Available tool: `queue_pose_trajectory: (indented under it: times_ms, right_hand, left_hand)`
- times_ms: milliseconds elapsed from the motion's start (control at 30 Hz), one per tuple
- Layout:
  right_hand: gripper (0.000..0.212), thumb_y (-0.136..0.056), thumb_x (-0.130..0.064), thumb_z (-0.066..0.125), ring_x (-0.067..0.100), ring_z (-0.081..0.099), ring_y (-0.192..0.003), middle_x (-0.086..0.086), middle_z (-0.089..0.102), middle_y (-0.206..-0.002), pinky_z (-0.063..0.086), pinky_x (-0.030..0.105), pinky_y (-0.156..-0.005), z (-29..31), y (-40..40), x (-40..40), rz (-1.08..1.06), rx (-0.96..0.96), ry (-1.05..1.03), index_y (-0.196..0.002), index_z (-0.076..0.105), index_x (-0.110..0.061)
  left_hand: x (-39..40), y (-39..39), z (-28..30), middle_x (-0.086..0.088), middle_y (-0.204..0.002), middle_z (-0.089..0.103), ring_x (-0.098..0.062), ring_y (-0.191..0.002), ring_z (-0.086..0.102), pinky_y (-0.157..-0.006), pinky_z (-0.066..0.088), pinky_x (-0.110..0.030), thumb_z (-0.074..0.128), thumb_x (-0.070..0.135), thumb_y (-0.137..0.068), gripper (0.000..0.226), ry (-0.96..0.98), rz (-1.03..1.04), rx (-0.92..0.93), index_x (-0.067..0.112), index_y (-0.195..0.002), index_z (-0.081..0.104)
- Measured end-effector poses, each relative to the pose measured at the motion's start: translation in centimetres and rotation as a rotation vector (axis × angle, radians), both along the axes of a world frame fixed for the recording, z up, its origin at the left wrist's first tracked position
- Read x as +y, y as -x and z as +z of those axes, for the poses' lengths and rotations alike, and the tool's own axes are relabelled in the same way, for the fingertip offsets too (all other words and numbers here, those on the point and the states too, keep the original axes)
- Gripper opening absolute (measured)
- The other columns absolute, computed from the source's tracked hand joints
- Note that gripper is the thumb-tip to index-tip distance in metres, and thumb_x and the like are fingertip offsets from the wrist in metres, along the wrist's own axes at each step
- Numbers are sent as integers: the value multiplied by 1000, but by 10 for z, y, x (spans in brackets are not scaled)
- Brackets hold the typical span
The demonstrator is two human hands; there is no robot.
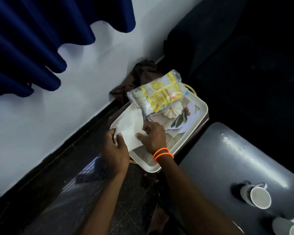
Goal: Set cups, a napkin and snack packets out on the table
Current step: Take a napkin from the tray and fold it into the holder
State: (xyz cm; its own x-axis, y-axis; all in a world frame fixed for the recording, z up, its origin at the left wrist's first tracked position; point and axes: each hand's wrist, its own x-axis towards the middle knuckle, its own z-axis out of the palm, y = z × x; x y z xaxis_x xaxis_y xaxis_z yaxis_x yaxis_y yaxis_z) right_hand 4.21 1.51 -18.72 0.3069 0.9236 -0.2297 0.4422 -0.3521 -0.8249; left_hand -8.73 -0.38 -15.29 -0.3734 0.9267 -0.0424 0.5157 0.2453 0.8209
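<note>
A white napkin [132, 128] lies at the near left end of a cream tray [203, 108]. My left hand [115, 150] pinches the napkin's left edge between thumb and fingers. My right hand [153, 137], with orange bead bands on the wrist, pinches the napkin's right side. Yellow and clear snack packets [157, 93] are piled at the tray's far end. On the grey table [227, 158] at the right stand two white cups, one [256, 195] in full view, the other cup [290, 226] cut off by the bottom right corner.
The tray rests on a low dark stand beside the table, over a dark glossy floor [66, 184]. A brown cloth [139, 77] lies bunched by the white wall. Blue curtains [32, 39] hang at upper left. Dark seating fills the upper right.
</note>
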Motion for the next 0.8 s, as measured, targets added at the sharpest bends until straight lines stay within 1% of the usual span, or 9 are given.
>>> queue_pose_trajectory:
  times_ms: [67, 133, 200, 267, 400, 500, 600, 700, 800]
  right_hand:
    - [31, -71, -14, 86, 17, 52, -69, 2, 56, -73, 44, 33, -66, 9, -14, -11, -114, 279, -17, -75, 57, -5]
    - [29, -72, -7, 88, 21, 64, -74, 8, 66, -79, 51, 36, -69, 19, -31, -27, -238, 604, -25, -78, 59, -9]
    - [33, -72, -8, 88, 36, 75, -90, 19, 76, -98, 56, 43, -76, 31, -50, -44, -374, 896, -26, -96, 65, -8]
    - [45, -78, -11, 85, 34, 75, -101, 17, 76, -115, 57, 40, -79, 40, -71, -63, -520, 1151, -49, -119, 66, -6]
    - [52, -88, -12, 76, 29, 68, -117, 14, 70, -133, 56, 43, -97, 50, -108, -113, -803, 1446, -194, -137, 62, -6]
    - [46, -84, -7, 77, 30, 72, -112, 13, 74, -125, 59, 45, -95, 55, -137, -158, -967, 1343, -270, -129, 67, -8]
    - [38, -84, 2, 77, 31, 76, -103, 14, 78, -114, 63, 45, -91, 59, -170, -209, -1154, 1020, -236, -120, 69, -5]
    - [30, -85, 7, 73, 14, 75, -89, 2, 79, -100, 61, 18, -69, 63, -203, -266, -1195, 605, -194, -104, 72, -16]
    - [36, -87, 11, 66, 10, 71, -77, -12, 73, -82, 52, 9, -56, 68, -231, -324, -1261, 425, -178, -85, 71, -25]
  left_hand:
    - [1, -13, 11, -8, -113, 68, -12, -89, 65, -68, 43, 4, 59, 9, -103, 23, -45, -29, -35, 1, -124, 63]
    - [2, -28, 19, 1, -105, 68, 3, -83, 64, -68, 46, -2, 59, 12, -103, 20, -56, -66, -105, 6, -122, 63]
    - [3, -47, 25, 4, -99, 69, -7, -85, 67, -75, 54, -20, 60, 18, -102, 13, -24, -92, -166, 12, -113, 64]
    - [1, -71, 29, 0, -94, 71, -20, -85, 67, -81, 56, -41, 61, 20, -100, 3, 36, -138, -239, 19, -99, 64]
    - [-27, -132, 36, -1, -90, 76, -24, -85, 72, -85, 59, -53, 62, 27, -93, 9, 188, -316, -342, 24, -86, 66]
    - [-63, -183, 32, -9, -95, 79, -33, -92, 76, -87, 61, -58, 60, 33, -87, 21, 320, -441, -382, 16, -94, 70]
    - [-111, -231, 29, 2, -88, 80, -16, -80, 76, -75, 62, -42, 64, 32, -88, 7, 444, -579, -386, 28, -87, 70]
    - [-164, -275, 26, -1, -95, 81, -13, -82, 76, -69, 58, -31, 69, 26, -95, 3, 569, -664, -399, 24, -93, 71]
    - [-219, -316, 28, -3, -94, 81, -19, -84, 77, -72, 61, -34, 70, 21, -96, 7, 690, -737, -440, 16, -101, 72]
